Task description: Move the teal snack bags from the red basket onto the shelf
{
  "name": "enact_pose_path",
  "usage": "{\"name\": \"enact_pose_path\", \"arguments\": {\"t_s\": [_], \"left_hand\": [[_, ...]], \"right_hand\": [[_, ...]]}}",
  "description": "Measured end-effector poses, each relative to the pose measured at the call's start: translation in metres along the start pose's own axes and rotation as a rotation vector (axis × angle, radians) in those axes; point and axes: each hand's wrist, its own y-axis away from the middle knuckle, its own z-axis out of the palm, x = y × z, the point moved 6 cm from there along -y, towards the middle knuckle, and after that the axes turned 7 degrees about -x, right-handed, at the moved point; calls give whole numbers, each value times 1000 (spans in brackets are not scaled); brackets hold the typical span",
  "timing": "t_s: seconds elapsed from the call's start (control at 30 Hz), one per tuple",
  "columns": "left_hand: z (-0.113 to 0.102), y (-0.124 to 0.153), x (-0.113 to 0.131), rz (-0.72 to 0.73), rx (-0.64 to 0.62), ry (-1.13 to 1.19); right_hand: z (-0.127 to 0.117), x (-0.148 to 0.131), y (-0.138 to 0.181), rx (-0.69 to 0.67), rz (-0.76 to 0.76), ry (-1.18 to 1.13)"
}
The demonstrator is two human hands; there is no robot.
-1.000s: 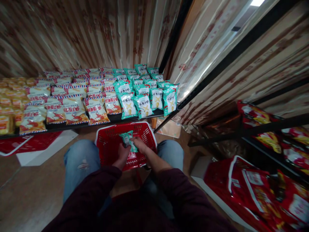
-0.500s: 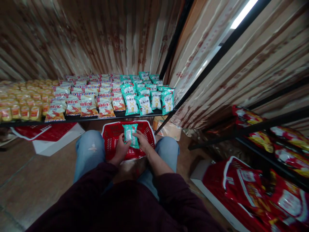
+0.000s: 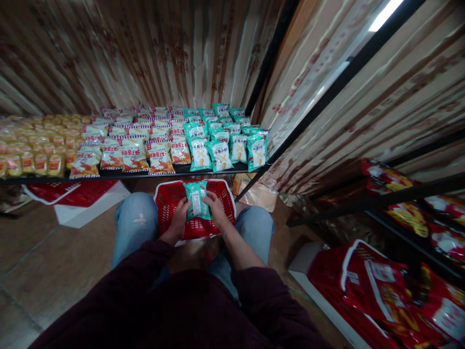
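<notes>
Between my knees I hold a teal snack bag (image 3: 196, 199) above a red plastic basket (image 3: 166, 201). My left hand (image 3: 180, 214) grips the bag's left edge, and my right hand (image 3: 215, 207) has its right edge, with the thumb on the front. A printed pale panel on the bag faces me; the fingers behind it are hidden. Just beyond the basket, teal snack bags (image 3: 221, 156) of similar look stand in rows at the right end of a black shelf (image 3: 145, 173).
White-and-orange snack bags (image 3: 160, 157) and small yellow packs (image 3: 40, 164) fill the shelf leftwards. A slanted black post (image 3: 312, 116) rises at the right. Another red basket (image 3: 327, 276) with red bags stands at lower right, and a third basket (image 3: 54, 190) sits under the shelf.
The teal bag is turned a little more upright, and my left fingers have shifted to its left edge, uncovering more of the front. The view has swung slightly.
</notes>
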Motion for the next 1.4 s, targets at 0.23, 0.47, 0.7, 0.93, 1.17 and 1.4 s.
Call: {"name": "enact_pose_path", "arguments": {"t_s": [0.23,0.47,0.7,0.93,1.17,1.4], "left_hand": [[14,13,19,1,38,-23],[17,24,36,101,96,-280],[30,35,50,415,103,-807],[25,36,54,438,125,-773],[27,17,37,179,-88,-339],[41,3,34,182,-92,-313]], "right_hand": [[2,-8,3,30,-106,111],[-1,-28,8,35,-263,348],[14,-24,17,-141,-137,197],[16,-23,21,-119,6,28],[9,-45,21,-135,-93,-19],[2,-57,22,-107,-209,52]]}}
